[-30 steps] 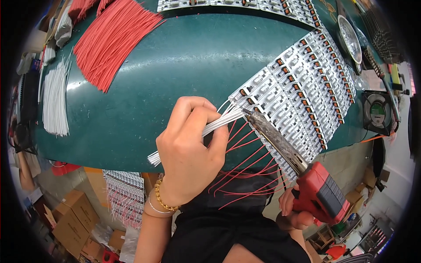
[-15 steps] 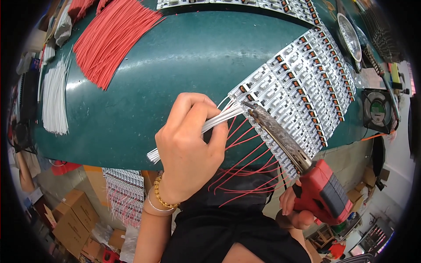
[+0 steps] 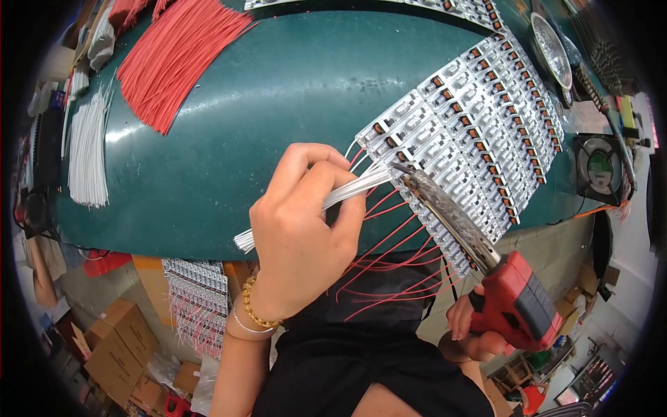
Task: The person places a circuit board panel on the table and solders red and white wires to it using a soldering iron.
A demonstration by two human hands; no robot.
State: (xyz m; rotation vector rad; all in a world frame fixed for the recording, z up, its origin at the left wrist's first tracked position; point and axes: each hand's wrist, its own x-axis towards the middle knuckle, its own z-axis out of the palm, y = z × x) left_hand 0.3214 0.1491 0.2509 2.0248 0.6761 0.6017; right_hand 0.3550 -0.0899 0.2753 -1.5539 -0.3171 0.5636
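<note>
My left hand (image 3: 302, 222) is closed around a bundle of white wires (image 3: 351, 191), whose ends reach the near left edge of a panel of small circuit boards (image 3: 479, 118). My right hand (image 3: 469, 330) grips the red and black handle of a soldering gun (image 3: 517, 299). Its dark tip points at the panel's edge, right beside the white wire ends; whether it touches them I cannot tell. Several red wires (image 3: 396, 243) hang from that same edge toward my lap. A few white wires run from the panel's corner behind my left fingers.
On the green table (image 3: 229, 174), red wires (image 3: 174, 62) fan out at the far left, with white wires (image 3: 88, 149) nearer the edge. A small fan (image 3: 599, 170) and a metal dish (image 3: 551, 52) stand at right. Below left hang more wired boards (image 3: 196, 299) above cardboard boxes (image 3: 118, 347).
The panel has shifted slightly up and left. My left hand, still holding the white wires, and the soldering gun in my right hand have moved slightly to the right.
</note>
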